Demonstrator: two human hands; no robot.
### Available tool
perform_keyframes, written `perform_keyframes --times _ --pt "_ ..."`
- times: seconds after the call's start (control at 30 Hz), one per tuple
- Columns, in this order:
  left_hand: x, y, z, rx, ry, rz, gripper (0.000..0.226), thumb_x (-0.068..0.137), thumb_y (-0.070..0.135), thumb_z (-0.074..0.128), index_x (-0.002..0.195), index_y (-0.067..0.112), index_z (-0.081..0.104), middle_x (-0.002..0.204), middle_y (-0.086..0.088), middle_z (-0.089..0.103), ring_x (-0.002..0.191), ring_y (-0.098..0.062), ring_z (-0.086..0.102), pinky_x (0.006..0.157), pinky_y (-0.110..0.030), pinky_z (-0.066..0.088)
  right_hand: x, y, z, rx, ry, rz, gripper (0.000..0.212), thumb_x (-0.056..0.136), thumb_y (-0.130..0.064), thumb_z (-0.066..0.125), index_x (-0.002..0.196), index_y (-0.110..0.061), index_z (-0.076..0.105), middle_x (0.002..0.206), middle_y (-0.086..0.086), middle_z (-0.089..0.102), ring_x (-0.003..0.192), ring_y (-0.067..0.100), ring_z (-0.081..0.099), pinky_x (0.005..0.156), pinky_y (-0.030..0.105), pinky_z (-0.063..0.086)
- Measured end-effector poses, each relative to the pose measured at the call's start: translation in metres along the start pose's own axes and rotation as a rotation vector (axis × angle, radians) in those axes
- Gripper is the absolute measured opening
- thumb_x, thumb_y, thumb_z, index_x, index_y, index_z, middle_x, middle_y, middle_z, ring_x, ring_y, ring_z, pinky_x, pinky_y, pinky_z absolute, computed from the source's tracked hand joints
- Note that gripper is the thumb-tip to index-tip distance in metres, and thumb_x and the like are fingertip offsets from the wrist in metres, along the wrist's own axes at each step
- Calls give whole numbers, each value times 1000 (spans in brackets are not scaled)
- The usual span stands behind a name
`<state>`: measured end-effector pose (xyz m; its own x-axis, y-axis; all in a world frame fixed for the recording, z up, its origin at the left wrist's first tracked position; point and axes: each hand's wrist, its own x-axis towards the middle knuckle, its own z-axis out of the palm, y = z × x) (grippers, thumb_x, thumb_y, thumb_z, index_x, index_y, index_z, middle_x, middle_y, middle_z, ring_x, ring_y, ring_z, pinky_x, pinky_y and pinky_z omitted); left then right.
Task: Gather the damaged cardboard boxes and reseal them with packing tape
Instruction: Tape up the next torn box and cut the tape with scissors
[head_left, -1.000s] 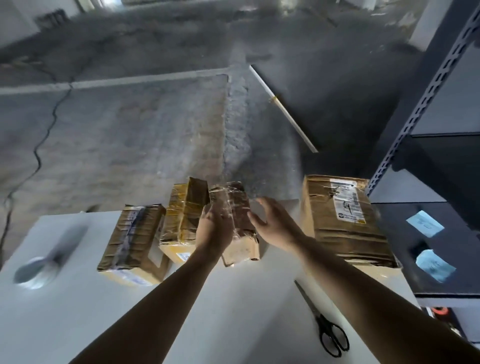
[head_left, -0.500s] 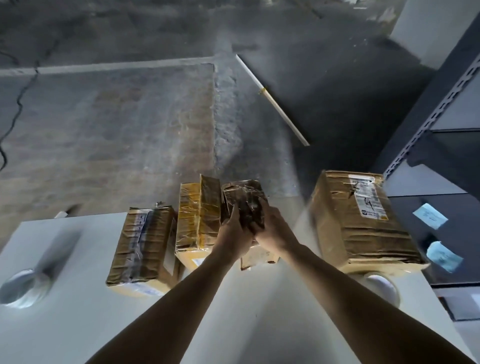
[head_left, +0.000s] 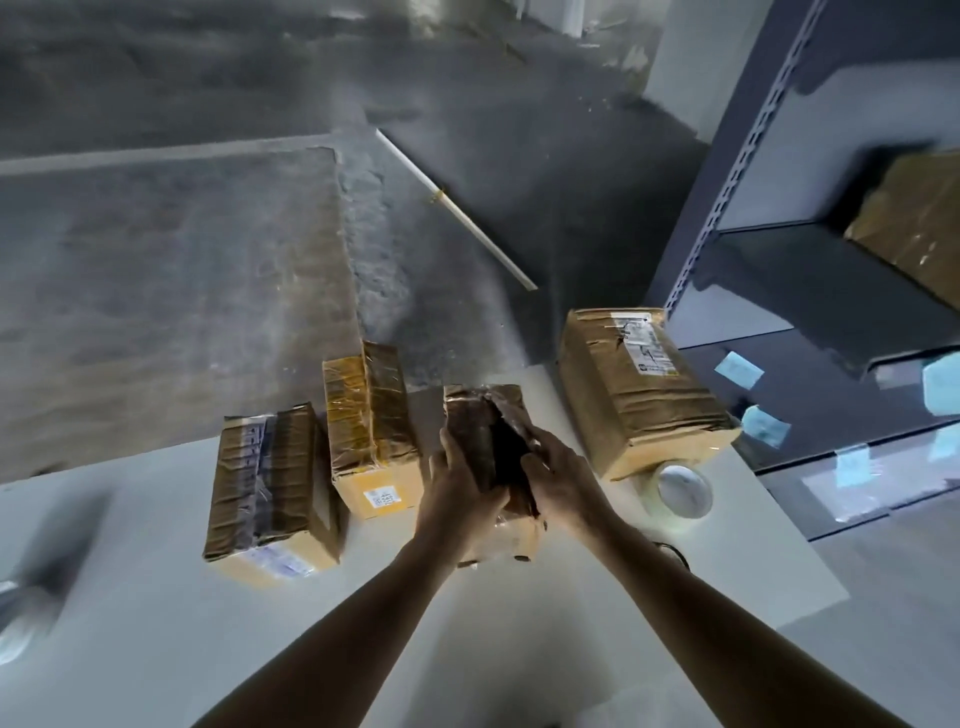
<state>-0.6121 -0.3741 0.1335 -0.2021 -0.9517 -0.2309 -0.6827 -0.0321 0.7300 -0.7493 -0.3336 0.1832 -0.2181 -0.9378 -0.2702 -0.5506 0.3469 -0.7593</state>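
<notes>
1. Gripping the small box (head_left: 485, 426) w/ both hands, center of frame: left hand (head_left: 460, 493) curled round its left side, right hand (head_left: 569, 480) clasped on its right side. Can't tell if lifted or resting on the white table (head_left: 156, 597).
2. Risk no. 1, imo: torn, crumpled top w/ loose film, so prob more ripping or caving in from too hard a squeeze.
3. Risk no. 2: tape roll (head_left: 680, 491) tucked against the big box (head_left: 639, 389), right of center, close to the table's right edge. Easy to knock off w/ a careless reach.
4. Risk no. 3: fresh tape over wrinkled old film, likely poor stick and the seam popping open again.
5. Box count: 4 on the table, i.e. the held one, the big one, mid box (head_left: 371, 415) and left box (head_left: 270, 478). Plus 1 shelf box (head_left: 919, 234) on the rack (head_left: 727, 171), upper right of frame.
6. Tape rolls: 1 for sure. Blurry round thing (head_left: 21, 618) at lower left edge, too smeared to call. Hands: 2.
</notes>
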Motion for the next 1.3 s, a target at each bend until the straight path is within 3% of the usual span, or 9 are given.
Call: perform_keyframes --times 0.13,0.23,0.5,0.63,0.8,0.87,1.0,1.1,1.3 --pt "-22 -7 5 -26 -43 -39 97 80 34 72 152 23 7 137 -11 45 124 -30 51 94 -37 55 -14 20 -4 97 -51 47 55 81 -45 44 131 -28 56 114 4 71 99 22 68 86 49 57" --pt "-44 -7 12 -33 -4 -79 94 83 32 70 152 19 7 135 -12 44 121 -31 51 91 -35 54 -24 24 -4 71 -79 65 55 81 -41 52 134 -28 54 120 0 68 104 20 67 84 41 59" --pt "-97 -9 34 -94 101 -201 93 83 43 69 150 25 6 130 -16 45 118 -36 48 92 -50 53 -53 45 7 -10 -241 -206 56 90 -41 69 141 -28 51 123 -7 68 107 10 66 84 18 53" --pt "-113 -7 38 -16 89 -189 88 87 49 66 151 27 10 132 -16 45 118 -36 49 90 -45 55 -57 54 6 17 -293 -283 63 87 -53 67 143 -31 48 133 -6 63 117 12 63 98 36 54" --pt "-114 3 17 280 76 -155 77 84 67 57 144 28 29 140 -11 33 128 -32 35 103 -48 42 -57 54 5 36 -309 -299 44 96 -44 60 136 -27 53 120 -1 67 100 10 68 85 35 59" --pt "-111 2 1 401 64 -70 74 85 69 53 145 32 33 148 -7 21 136 -31 26 110 -50 31 -57 54 3 44 -327 -288 42 99 -50 52 136 -29 53 118 -4 67 97 7 68 82 32 59" --pt "-98 -13 -34 580 -54 254 62 89 66 51 143 37 42 156 -4 14 142 -29 16 115 -53 21 -58 59 4 33 -336 -268 51 103 -52 35 149 -31 40 140 -12 53 122 4 54 98 19 46" --pt "-85 -26 -53 640 -208 418 60 88 59 59 142 38 45 156 -4 17 146 -26 12 118 -54 20 -53 68 10 49 -278 -237 40 107 -33 38 146 -32 46 139 -3 59 117 6 61 97 29 53" --pt "-70 -27 -58 811 -343 623 65 89 59 57 148 37 39 158 -5 10 148 -27 2 121 -50 14 -49 66 20 59 -217 -211 40 106 -24 44 146 -29 48 137 -2 61 118 8 61 95 19 50"
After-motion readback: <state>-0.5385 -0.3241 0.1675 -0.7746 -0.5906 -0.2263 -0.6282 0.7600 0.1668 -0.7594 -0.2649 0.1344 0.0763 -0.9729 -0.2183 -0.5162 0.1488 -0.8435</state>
